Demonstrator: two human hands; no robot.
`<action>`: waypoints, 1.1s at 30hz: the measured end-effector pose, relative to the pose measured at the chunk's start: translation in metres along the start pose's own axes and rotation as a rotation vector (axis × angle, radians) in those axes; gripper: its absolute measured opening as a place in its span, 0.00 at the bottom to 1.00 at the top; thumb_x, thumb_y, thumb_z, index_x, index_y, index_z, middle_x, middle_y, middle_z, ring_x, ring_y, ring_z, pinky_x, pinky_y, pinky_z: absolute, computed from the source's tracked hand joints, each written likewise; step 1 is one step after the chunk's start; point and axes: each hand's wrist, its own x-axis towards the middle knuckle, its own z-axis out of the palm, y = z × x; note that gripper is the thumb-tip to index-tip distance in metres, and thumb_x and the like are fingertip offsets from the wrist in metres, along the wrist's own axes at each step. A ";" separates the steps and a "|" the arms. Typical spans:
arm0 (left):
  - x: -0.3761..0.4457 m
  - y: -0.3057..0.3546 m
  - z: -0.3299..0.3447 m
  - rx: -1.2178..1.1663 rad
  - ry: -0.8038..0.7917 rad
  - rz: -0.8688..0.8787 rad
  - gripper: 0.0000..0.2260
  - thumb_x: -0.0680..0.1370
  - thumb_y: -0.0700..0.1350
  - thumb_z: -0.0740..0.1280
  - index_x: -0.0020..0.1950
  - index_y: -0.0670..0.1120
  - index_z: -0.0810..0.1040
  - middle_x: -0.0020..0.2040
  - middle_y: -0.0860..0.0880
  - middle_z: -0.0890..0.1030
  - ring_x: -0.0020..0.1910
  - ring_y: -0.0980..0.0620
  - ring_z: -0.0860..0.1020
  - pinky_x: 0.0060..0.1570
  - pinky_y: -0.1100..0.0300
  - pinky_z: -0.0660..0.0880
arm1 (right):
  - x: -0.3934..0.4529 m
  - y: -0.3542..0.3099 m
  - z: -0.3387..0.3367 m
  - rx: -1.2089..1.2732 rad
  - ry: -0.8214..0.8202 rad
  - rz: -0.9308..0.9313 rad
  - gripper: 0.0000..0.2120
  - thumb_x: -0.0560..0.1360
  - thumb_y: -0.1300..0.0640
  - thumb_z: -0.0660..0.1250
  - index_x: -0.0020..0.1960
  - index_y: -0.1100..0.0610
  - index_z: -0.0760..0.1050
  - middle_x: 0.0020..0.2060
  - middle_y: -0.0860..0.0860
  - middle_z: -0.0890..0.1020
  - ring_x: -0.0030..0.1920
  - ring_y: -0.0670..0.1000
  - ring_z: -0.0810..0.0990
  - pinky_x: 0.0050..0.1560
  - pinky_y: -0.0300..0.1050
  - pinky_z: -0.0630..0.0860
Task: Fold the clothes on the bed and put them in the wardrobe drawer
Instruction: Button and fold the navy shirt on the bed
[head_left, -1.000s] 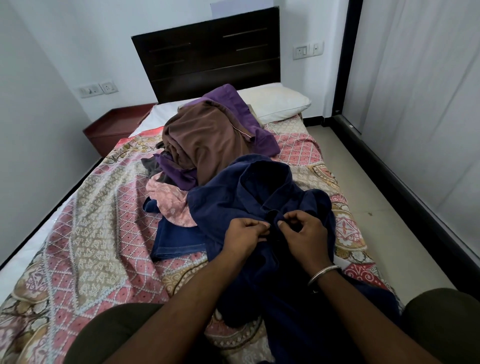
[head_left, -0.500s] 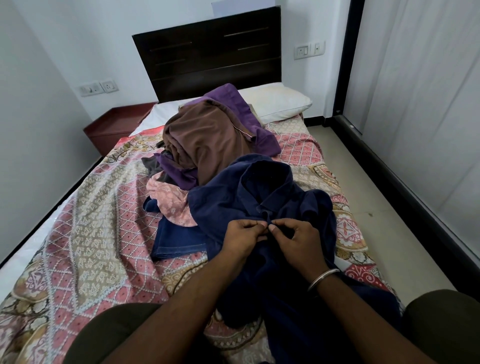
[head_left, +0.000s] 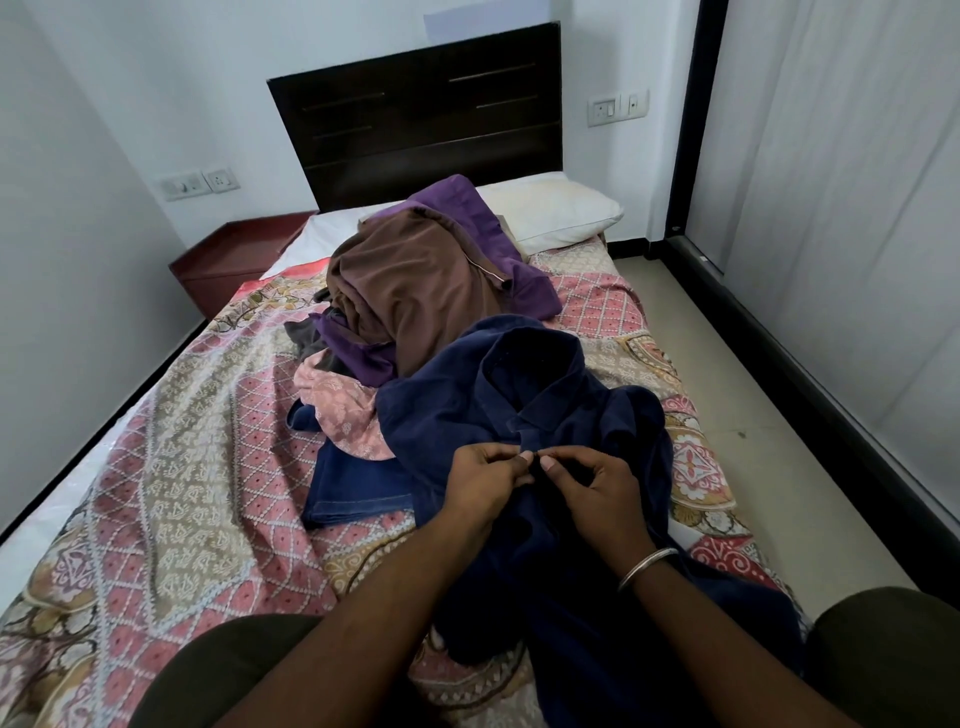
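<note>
A narrow bedroom with white walls, a dark headboard (head_left: 415, 109) and a bed (head_left: 171, 467) spread with a pink and tan patterned cover. The person sits at its foot with a navy collared shirt (head_left: 467, 410) drawn onto the lap and the near part of the bed. Both hands meet at the placket just under the collar: the left hand (head_left: 480, 486) and the right hand (head_left: 597, 493) each pinch the cloth edge with thumb and fingers, seemingly working a button, though the button itself is too small to make out.

The shirt looks soft, light and limp; it would slump wherever it is not held, so I would take it by the shoulders or collar seam to spread it flat.

Behind it lies the unfolded heap: a pink printed piece (head_left: 343, 410), blue denim (head_left: 358, 488), a brown garment (head_left: 410, 291) over a purple one (head_left: 457, 208), near the pillow (head_left: 556, 213). No wardrobe or drawer is in sight, so its contents cannot be judged.
</note>
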 end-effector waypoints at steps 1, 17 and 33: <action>-0.001 0.000 0.001 0.032 -0.013 0.015 0.05 0.79 0.36 0.68 0.45 0.38 0.83 0.43 0.42 0.84 0.42 0.50 0.82 0.44 0.62 0.80 | 0.000 0.001 0.000 0.004 0.013 0.014 0.05 0.73 0.58 0.74 0.44 0.48 0.83 0.40 0.43 0.85 0.44 0.40 0.83 0.47 0.35 0.78; 0.000 -0.008 0.004 0.282 -0.025 0.116 0.04 0.79 0.41 0.68 0.47 0.44 0.82 0.44 0.45 0.84 0.49 0.45 0.82 0.58 0.45 0.78 | 0.000 0.008 -0.002 0.131 -0.008 0.086 0.05 0.73 0.65 0.74 0.49 0.60 0.83 0.41 0.52 0.86 0.43 0.48 0.85 0.44 0.37 0.79; -0.007 -0.003 0.004 0.552 -0.099 0.186 0.08 0.83 0.45 0.61 0.48 0.43 0.75 0.42 0.49 0.78 0.44 0.51 0.75 0.50 0.52 0.74 | 0.000 0.005 0.000 0.133 -0.002 0.150 0.06 0.74 0.67 0.72 0.45 0.57 0.80 0.38 0.52 0.83 0.39 0.46 0.81 0.40 0.32 0.77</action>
